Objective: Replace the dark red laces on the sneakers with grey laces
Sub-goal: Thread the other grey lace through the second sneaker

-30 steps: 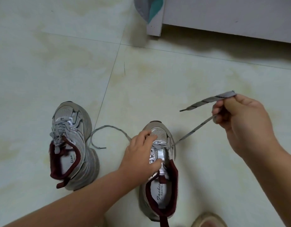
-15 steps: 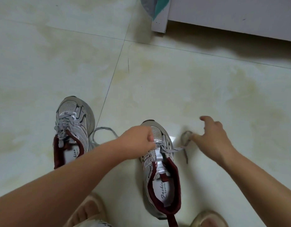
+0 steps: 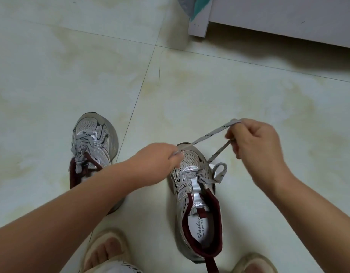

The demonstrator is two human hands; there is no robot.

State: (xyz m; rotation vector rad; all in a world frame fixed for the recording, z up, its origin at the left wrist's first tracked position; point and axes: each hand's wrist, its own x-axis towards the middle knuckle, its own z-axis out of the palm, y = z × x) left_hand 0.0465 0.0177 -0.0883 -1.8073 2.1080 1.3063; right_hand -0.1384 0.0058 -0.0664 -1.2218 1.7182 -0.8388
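Grey lace stretches above the right sneaker (barely threaded), pinched by both left hand and right hand.

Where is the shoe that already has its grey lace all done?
In the head view, the laced sneaker stands on the floor at the left, beside the sneaker being laced, partly behind the left forearm.

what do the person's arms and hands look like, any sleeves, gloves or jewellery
Both forearms are bare as far as the frame shows, with no sleeves in view. The left hand and right hand wear no gloves, and no rings, watch or bracelet show at the fingers or wrists.
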